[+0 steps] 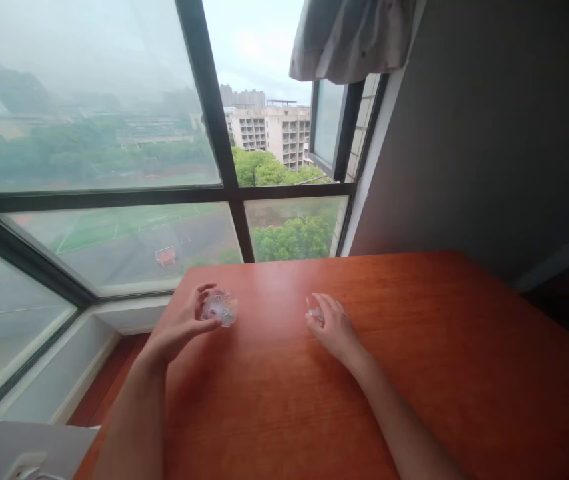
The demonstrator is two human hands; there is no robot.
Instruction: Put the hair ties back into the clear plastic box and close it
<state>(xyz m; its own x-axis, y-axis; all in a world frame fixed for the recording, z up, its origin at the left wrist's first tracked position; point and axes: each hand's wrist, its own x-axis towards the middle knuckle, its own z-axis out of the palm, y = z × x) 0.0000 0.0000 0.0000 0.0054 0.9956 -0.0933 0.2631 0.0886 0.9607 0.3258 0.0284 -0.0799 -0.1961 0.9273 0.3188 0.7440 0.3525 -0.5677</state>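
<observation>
Forearms [134,413] are reaching over the red-brown table [274,400]. Fingers of the left hand [189,320] are gripping the clear container [220,308] at its left, its long axis unclear; the right hand [332,327] is pinching a small clear piece [316,313] pointing leftward. Tabletop is stretching between them and rightward, its far edge meeting the window [294,230].

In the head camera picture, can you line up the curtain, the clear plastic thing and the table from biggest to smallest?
1. Table
2. Curtain
3. Clear plastic thing
</observation>
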